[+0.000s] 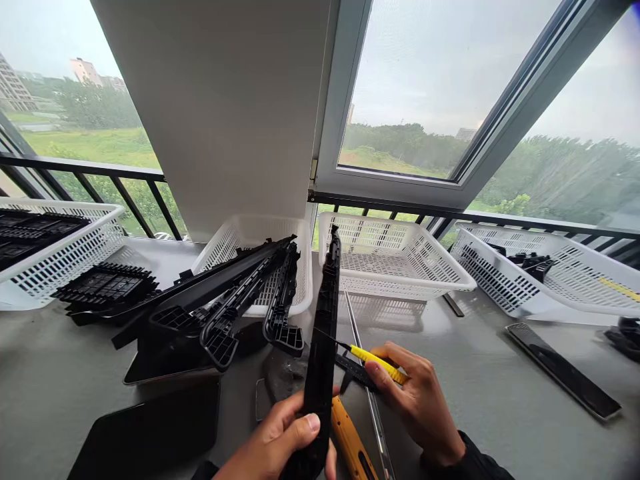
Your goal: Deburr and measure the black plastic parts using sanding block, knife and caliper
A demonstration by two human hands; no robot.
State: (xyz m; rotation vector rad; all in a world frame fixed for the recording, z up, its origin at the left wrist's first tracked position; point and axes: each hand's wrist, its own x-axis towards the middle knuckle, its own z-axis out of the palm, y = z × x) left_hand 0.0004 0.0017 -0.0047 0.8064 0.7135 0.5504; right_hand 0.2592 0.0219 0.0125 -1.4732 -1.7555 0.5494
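My left hand (285, 437) is closed around the lower end of a long black plastic strip (323, 347), which points away from me, ribbed toward its far end. Between thumb and fingers, my right hand (415, 393) grips a slim yellow-handled tool (377, 363) with a thin pointed tip. That tip is at the strip's right edge, about halfway along; whether it touches is hard to tell. Under my right hand lies a dark caliper-like tool (353, 369), partly hidden. An orange-yellow utility knife (353, 443) rests beside the strip, next to a long thin metal bar (373, 407).
Several similar black strips (250, 293) lean on a white basket (305, 293) at left centre. Another white basket (450, 280) stands behind my hands, and baskets with black parts (45, 283) flank both sides. A flat black bar (565, 373) lies at right; a dark panel (150, 433) at left front.
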